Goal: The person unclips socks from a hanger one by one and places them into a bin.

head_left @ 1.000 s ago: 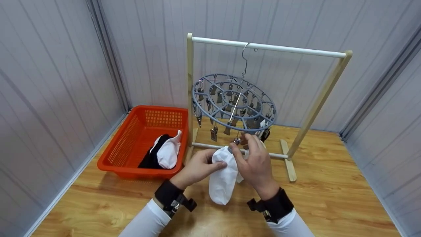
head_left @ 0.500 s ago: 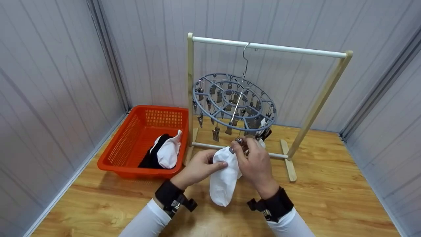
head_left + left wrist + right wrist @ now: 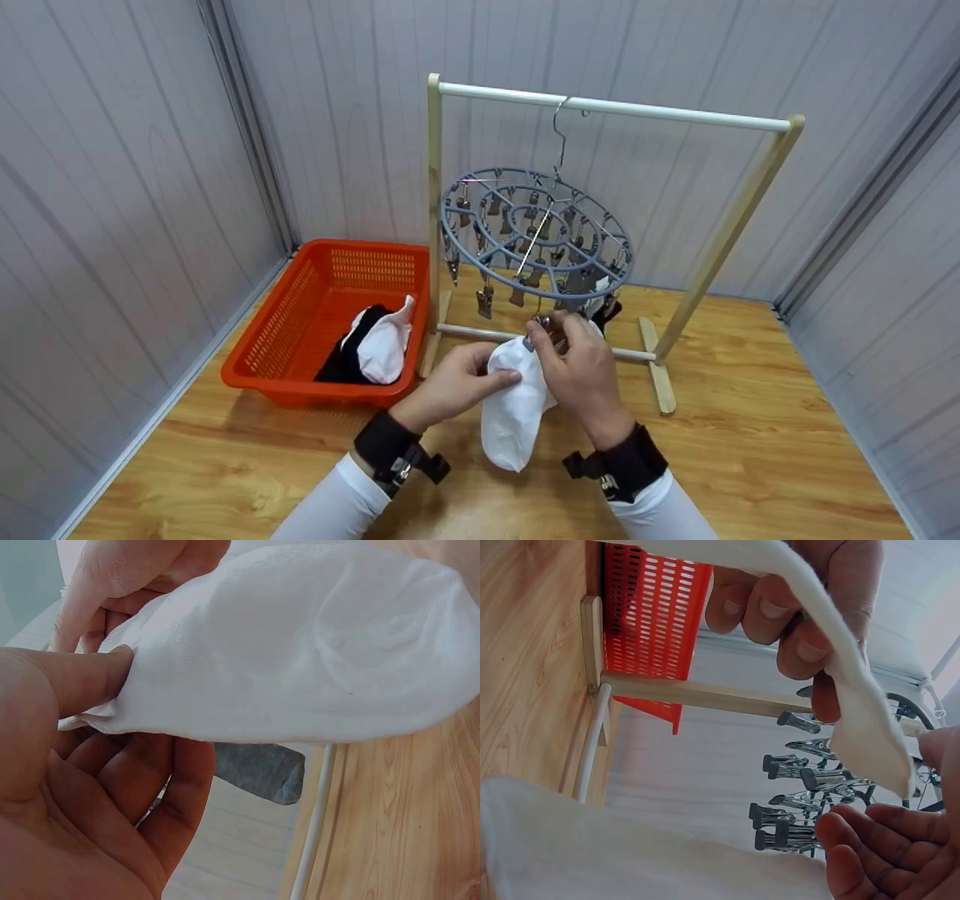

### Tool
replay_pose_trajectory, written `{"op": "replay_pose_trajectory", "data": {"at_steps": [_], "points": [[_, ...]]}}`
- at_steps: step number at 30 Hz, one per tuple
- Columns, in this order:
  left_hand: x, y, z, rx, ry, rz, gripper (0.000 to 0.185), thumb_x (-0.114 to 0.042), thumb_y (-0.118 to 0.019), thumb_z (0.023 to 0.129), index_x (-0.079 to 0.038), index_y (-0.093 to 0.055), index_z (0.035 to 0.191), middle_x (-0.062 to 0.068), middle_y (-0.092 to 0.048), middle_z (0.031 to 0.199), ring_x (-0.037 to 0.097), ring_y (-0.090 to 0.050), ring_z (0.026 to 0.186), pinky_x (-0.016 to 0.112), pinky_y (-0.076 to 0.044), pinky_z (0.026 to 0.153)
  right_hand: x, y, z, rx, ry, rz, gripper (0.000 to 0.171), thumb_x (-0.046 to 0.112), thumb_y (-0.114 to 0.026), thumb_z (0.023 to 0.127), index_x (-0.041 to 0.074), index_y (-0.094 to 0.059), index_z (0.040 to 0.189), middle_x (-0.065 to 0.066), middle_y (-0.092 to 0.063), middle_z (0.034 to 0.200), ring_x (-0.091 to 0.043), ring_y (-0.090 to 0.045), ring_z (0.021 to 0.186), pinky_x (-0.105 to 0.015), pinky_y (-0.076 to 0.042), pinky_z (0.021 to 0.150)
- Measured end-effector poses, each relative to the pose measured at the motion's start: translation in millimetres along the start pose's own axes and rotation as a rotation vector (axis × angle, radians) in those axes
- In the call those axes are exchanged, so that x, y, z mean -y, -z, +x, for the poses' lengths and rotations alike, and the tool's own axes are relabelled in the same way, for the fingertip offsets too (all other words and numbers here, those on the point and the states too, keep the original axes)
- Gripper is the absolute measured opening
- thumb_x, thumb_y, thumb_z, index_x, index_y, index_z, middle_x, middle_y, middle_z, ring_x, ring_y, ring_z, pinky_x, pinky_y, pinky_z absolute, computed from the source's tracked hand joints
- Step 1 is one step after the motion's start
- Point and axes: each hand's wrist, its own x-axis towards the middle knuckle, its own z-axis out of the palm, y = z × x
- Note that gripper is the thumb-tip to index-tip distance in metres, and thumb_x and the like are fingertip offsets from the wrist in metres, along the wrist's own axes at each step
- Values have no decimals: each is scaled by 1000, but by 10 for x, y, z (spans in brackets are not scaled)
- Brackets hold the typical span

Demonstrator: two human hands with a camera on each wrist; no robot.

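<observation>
A white sock (image 3: 514, 420) hangs toe-down between the two hands in the head view. My left hand (image 3: 459, 381) pinches its upper edge, thumb in front and fingers behind, as the left wrist view shows. My right hand (image 3: 585, 367) pinches a metal clip (image 3: 541, 322) at the sock's top corner, below the front rim of the round grey clip hanger (image 3: 495, 276). Whether the clip's mouth grips the fabric cannot be told, since fingers cover it. Another white sock (image 3: 630, 847) shows in the right wrist view, and a grey sock (image 3: 262, 771) hangs behind in the left wrist view.
The hanger hooks over the white bar (image 3: 675, 113) of a wooden-sided rack (image 3: 724, 247). To the left stands an orange basket (image 3: 262, 386) holding a black sock (image 3: 337, 364) and a white sock (image 3: 385, 352). Several metal clips (image 3: 485, 302) dangle around the hanger.
The hanger has swayed and turned slightly. Both hands stay nearly in place on the sock and clip, and the sock has shifted a little right and down.
</observation>
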Motion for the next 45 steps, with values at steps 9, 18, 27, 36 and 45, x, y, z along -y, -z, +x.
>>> {"op": "replay_pose_trajectory", "data": {"at_steps": [9, 18, 27, 36, 45], "points": [[-20, -44, 5, 0, 11, 44, 26, -19, -80, 105, 1, -78, 122, 6, -79, 105, 12, -69, 90, 28, -58, 80, -24, -6, 1, 5, -18, 48, 25, 30, -74, 109, 6, -76, 114, -1, -71, 93, -14, -66, 79, -32, -56, 68], [-50, -43, -41, -1, 22, 90, 24, -20, -81, 105, -2, -78, 121, 3, -77, 102, 12, -69, 89, 28, -58, 78, -11, -69, -21, 0, -17, 40, 22, 29, -71, 111, 7, -75, 107, -1, -68, 89, -15, -62, 76, -33, -53, 65], [-72, -76, -31, 12, -3, 92, 23, -17, -80, 105, -1, -78, 121, 5, -76, 102, 12, -67, 89, 28, -57, 79, -24, -60, -15, -41, -13, 42, 26, 29, -73, 110, 4, -78, 113, -4, -71, 91, -16, -64, 74, -32, -53, 64], [-55, -75, -9, 19, -7, 107, 24, -20, -80, 105, -2, -79, 121, 4, -78, 104, 11, -68, 90, 28, -58, 80, -22, -13, -14, -53, -33, 95, 19, 23, -72, 110, 6, -81, 109, -1, -71, 88, -16, -63, 75, -31, -51, 66], [-69, -48, -5, 16, 1, 119, 23, -20, -81, 105, -3, -79, 120, 2, -76, 100, 11, -66, 88, 27, -55, 78, -7, 21, -6, -36, -25, 154, 17, 21, -75, 109, 7, -85, 109, -1, -77, 93, -15, -68, 79, -30, -52, 70]]}}
